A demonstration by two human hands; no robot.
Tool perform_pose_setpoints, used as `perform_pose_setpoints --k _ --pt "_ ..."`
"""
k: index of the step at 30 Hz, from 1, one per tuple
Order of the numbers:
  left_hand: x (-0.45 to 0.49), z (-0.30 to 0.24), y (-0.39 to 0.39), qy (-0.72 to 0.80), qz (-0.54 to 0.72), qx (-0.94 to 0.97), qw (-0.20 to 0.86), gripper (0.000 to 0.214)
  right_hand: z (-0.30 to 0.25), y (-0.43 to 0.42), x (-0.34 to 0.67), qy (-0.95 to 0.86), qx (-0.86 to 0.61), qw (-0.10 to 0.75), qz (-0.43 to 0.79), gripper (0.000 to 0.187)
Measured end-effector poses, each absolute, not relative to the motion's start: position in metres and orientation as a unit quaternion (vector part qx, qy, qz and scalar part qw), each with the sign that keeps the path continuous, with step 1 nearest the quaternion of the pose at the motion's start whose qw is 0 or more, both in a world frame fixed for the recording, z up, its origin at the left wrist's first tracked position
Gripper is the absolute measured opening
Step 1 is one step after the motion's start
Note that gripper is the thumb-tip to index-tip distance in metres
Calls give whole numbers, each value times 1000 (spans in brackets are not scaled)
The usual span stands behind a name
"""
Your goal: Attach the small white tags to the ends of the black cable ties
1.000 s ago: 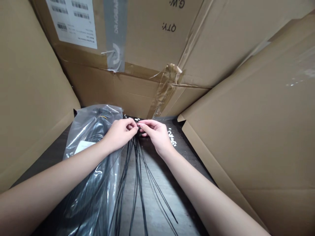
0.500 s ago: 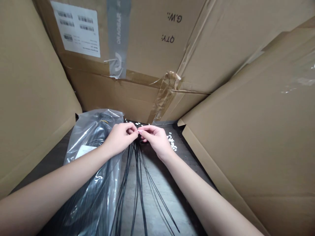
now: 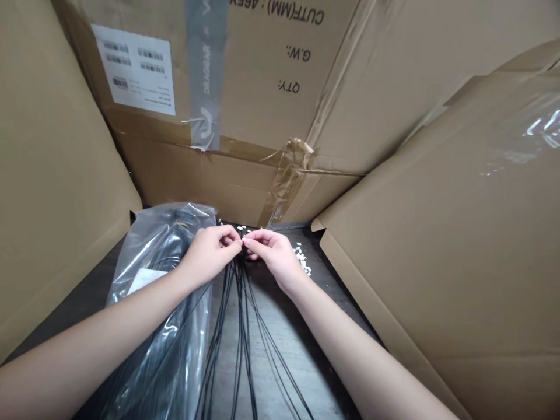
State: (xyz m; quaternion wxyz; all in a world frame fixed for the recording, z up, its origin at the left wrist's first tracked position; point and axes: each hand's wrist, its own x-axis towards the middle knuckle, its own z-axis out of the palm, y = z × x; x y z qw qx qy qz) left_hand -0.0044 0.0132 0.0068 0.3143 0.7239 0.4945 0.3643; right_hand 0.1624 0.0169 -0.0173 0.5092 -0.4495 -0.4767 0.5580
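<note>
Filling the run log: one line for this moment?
left hand: pinching black strands | right hand: pinching same ends | plastic bag: left of strands

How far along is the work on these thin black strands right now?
Done: a fan of thin black strands lies loose on the dark table, outside the clear plastic bag; small white bits are scattered nearby. In hand: the left hand and right hand pinch together at the strands' far ends. Remaining: the bag looks full of more black strands.

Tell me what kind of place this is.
Probably a packing or storage area: large brown cardboard shipping boxes with a white barcode label surround a dark worktable holding thin black cables.
</note>
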Motion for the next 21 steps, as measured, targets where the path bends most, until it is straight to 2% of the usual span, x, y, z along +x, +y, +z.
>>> perform_pose_setpoints --k 11,21 --pt "-6 8 13 494 356 728 315 17 -16 18 165 -491 -445 471 582 35" --pt "-5 9 12 496 368 717 324 20 -15 19 167 -475 -429 483 597 40"
